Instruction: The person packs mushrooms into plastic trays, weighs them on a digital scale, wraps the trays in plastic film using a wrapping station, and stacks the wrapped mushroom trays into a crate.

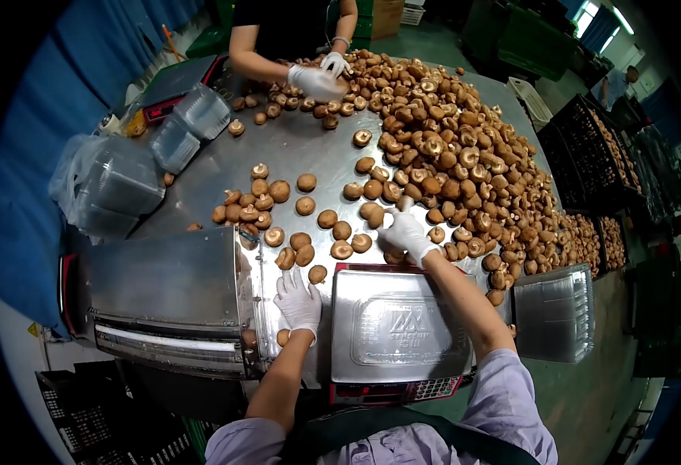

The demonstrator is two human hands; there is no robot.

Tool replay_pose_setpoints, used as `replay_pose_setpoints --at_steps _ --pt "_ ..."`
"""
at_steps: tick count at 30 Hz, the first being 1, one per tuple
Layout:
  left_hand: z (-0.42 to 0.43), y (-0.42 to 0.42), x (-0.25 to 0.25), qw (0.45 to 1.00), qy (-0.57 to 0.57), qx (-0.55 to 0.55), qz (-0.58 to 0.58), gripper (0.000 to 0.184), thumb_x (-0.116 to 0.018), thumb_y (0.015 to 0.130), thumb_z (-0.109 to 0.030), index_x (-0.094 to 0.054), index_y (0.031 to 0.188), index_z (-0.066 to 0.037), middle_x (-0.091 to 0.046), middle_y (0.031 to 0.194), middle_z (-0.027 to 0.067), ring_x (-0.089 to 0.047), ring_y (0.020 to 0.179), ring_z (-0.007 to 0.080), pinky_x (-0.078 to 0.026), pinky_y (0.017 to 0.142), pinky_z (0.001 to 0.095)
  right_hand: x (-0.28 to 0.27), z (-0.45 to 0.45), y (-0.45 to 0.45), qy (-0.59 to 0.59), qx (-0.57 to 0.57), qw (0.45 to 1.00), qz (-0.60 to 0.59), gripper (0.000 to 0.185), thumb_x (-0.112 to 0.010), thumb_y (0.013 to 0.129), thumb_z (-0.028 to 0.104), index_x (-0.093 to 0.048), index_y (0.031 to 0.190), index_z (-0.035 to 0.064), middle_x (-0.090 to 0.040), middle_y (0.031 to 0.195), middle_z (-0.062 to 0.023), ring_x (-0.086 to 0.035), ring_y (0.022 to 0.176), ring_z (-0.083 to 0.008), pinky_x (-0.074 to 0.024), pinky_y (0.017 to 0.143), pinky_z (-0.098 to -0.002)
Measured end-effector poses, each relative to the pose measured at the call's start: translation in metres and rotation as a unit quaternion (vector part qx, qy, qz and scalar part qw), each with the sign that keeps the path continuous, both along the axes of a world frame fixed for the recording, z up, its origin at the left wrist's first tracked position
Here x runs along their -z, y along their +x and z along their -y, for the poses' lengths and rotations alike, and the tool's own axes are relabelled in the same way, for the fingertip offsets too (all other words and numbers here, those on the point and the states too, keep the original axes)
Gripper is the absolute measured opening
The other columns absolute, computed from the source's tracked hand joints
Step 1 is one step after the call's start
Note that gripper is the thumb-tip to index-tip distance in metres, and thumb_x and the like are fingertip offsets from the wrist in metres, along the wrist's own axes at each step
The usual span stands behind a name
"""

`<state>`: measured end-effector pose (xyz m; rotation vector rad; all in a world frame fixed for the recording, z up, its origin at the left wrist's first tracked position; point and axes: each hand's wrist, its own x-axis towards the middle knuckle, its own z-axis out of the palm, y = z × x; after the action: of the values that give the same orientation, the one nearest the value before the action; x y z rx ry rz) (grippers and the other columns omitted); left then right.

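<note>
At the near edge of a metal counter [309,151], the wearer's left hand [299,301], in a white glove, lies palm down with fingers spread, holding nothing, just below a single brown mushroom [317,274]. The gloved right hand [405,232] reaches with bent fingers into the edge of a large mushroom pile [464,155]; whether it grips one cannot be told. Loose mushrooms [306,182] are scattered between the hands and beyond.

Between the forearms, a clear plastic tray [402,353] sits on a red-edged scale [348,395] with a keypad. The tray's embossed emblem is a zigzag resembling an M, with lettering beneath too faint to read surely.

To the left stands a metal machine [162,271]; to the right, a stack of clear trays [553,314]. The counter is shiny silver. Across it, another person's gloved hands [313,83], one blurred, are at the pile. Around are blue curtains [30,170], black crates [581,147] at right, a green floor [588,395] and a small yellow triangular sign [33,329].
</note>
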<state>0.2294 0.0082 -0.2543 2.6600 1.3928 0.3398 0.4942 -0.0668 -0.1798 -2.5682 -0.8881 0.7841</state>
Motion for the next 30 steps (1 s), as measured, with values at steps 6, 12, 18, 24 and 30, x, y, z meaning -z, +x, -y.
replay_pose_setpoints --at_steps 6,12,18,24,30 --pt "0.0 -0.001 0.01 1.0 -0.005 -0.007 -0.01 0.053 -0.056 0.08 -0.029 -0.045 0.127 -0.006 -0.04 0.135 0.0126 -0.037 0.121 0.0296 -0.034 0.089 0.0445 -0.014 -0.019 -0.074 0.077 -0.198 0.973 -0.09 0.046 -0.052 0.084 0.032 -0.053 0.123 0.008 -0.054 0.121 -0.0231 -0.056 0.107 -0.0363 -0.045 0.091 -0.0412" --pt "-0.001 -0.002 -0.001 1.0 -0.022 0.002 -0.01 0.05 -0.055 0.08 -0.029 -0.047 0.124 -0.006 -0.042 0.131 0.0118 -0.038 0.119 0.0291 -0.035 0.089 0.0439 -0.025 -0.009 -0.041 0.12 -0.079 0.981 -0.128 0.044 -0.057 0.082 0.03 -0.059 0.118 0.0054 -0.063 0.105 -0.0212 -0.061 0.1 -0.0335 -0.0462 0.09 -0.0374" --pt "-0.001 -0.002 0.003 1.0 -0.007 0.005 0.007 0.049 -0.055 0.08 -0.028 -0.047 0.123 -0.006 -0.043 0.129 0.0105 -0.039 0.118 0.0285 -0.036 0.087 0.0441 0.003 0.012 0.049 0.14 0.089 0.984 0.062 0.044 -0.061 0.08 0.023 -0.058 0.121 0.0073 -0.067 0.094 -0.0171 -0.067 0.081 -0.0254 -0.0509 0.078 -0.035" --pt "0.0 0.0 -0.001 1.0 -0.015 0.001 0.003 0.049 -0.056 0.079 -0.028 -0.047 0.122 -0.006 -0.043 0.127 0.0108 -0.039 0.117 0.0284 -0.036 0.086 0.0445 0.029 -0.001 0.041 0.102 0.042 0.984 0.14 0.063 -0.065 0.075 0.023 -0.044 0.133 0.0115 -0.061 0.112 -0.0194 -0.061 0.098 -0.0337 -0.0483 0.086 -0.0383" --pt "0.0 -0.001 0.005 1.0 0.017 -0.003 -0.01 0.05 -0.056 0.079 -0.028 -0.047 0.123 -0.006 -0.044 0.128 0.0109 -0.039 0.118 0.0282 -0.036 0.086 0.0441 0.007 -0.024 0.004 0.068 -0.026 0.996 0.048 0.024 -0.061 0.075 0.018 -0.063 0.094 0.0051 -0.065 0.087 -0.0193 -0.063 0.083 -0.0342 -0.0494 0.075 -0.0396"
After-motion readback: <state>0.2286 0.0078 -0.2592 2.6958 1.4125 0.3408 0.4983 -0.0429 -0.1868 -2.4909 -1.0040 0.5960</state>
